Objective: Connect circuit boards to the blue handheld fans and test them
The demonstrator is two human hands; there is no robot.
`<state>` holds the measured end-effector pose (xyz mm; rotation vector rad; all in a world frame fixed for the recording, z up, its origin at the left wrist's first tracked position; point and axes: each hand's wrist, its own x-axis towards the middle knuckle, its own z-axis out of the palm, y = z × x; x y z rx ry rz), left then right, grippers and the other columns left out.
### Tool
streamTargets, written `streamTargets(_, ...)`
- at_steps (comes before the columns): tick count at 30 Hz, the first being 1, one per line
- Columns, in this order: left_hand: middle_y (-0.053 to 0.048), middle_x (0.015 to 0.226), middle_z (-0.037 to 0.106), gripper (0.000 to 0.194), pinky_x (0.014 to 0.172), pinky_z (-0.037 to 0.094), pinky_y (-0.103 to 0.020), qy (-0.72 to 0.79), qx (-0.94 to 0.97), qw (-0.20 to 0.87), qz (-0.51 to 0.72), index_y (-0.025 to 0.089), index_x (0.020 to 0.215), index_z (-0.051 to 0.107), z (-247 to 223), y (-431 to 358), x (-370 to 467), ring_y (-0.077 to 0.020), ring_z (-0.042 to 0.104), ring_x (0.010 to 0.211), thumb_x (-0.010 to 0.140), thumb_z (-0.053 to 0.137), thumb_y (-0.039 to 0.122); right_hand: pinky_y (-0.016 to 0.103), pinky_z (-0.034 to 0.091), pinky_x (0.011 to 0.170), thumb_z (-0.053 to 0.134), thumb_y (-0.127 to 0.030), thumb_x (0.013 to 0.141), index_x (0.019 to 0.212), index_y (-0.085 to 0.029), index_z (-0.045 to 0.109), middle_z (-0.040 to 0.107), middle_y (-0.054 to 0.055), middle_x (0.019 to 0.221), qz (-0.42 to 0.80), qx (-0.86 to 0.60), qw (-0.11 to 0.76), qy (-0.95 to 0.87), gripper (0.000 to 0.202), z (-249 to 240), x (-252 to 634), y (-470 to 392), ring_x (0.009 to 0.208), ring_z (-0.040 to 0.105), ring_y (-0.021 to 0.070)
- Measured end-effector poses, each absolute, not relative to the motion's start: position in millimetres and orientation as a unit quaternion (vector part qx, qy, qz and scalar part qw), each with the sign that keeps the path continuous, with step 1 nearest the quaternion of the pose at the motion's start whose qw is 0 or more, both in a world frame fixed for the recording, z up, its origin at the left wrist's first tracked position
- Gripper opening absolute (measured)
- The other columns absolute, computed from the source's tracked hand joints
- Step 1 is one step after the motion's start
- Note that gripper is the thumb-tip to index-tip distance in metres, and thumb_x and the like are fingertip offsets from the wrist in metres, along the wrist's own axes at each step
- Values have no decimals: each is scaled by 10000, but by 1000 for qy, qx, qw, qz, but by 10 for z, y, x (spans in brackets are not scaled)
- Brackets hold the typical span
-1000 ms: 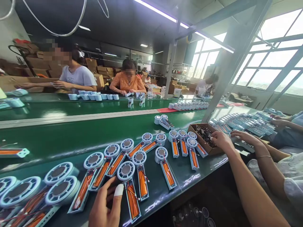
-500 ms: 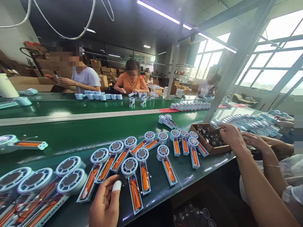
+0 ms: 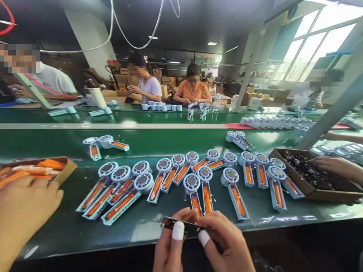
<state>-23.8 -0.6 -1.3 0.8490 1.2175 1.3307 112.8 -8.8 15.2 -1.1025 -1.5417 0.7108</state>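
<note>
Head view, forward-down (hands (image 3: 173, 241) (image 3: 227, 238) close)

right hand (image 3: 228, 240): from parts box (image 3: 334, 195) to left hand (image 3: 169, 245) | dark board (image 3: 188, 227): now in both hands

Dark green bench (image 3: 85, 231), pale blue round-headed units (image 3: 231, 175), two open cardboard boxes (image 3: 331, 195)

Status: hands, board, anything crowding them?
Left hand and right hand grip dark board. Pale-blue units just beyond. Co-workers' hands at left box, right box.
</note>
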Motion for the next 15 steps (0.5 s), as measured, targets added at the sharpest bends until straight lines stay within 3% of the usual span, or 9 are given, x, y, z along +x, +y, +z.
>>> streamTargets(3, -43, 808, 734, 496, 760, 576, -363, 542, 325, 546, 550, 212, 1084, 663, 8, 82, -495, -246, 706, 777, 841, 605, 641, 227, 595, 722, 508, -120, 904, 1086, -238, 658, 734, 49, 957, 283, -460, 500, -677, 263, -6, 983, -6, 835, 723, 167)
streamTargets(7, 36, 635, 619, 485, 655, 526, -305, 577, 401, 509, 497, 211, 1175, 603, 14, 193, -628, -178, 596, 601, 906, 502, 602, 333, 585, 735, 488, -106, 924, 1104, -215, 646, 698, 95, 1008, 100, -518, 376, -762, 263, 184, 1077, 300, 873, 691, 230)
streamTargets(11, 24, 620, 584, 358, 590, 502, -301, 573, 465, 474, 480, 207, 1009, 629, -11, 203, -425, -184, 575, 583, 899, 508, 526, 393, 558, 659, 583, 19, 771, 860, -183, 661, 644, 114, 903, -35, -529, 157, -833, 234, 296, 986, 550, 789, 652, 289)
streamTargets(13, 9, 604, 597, 290, 558, 510, -314, 581, 486, 453, 470, 225, 933, 647, 34, 208, -388, -196, 589, 557, 886, 509, 476, 383, 544, 653, 593, 67, 723, 769, -182, 645, 633, 119, 881, -65, -535, 117, -834, 259, 269, 933, 599, 776, 645, 291)
streamTargets(15, 4, 558, 599, 248, 510, 522, -318, 616, 493, 388, 477, 248, 812, 670, 156, 262, -553, -204, 601, 514, 845, 529, 448, 355, 529, 642, 584, 61, 760, 746, -185, 643, 630, 109, 876, -44, -534, 128, -834, 254, 234, 939, 602, 765, 643, 269)
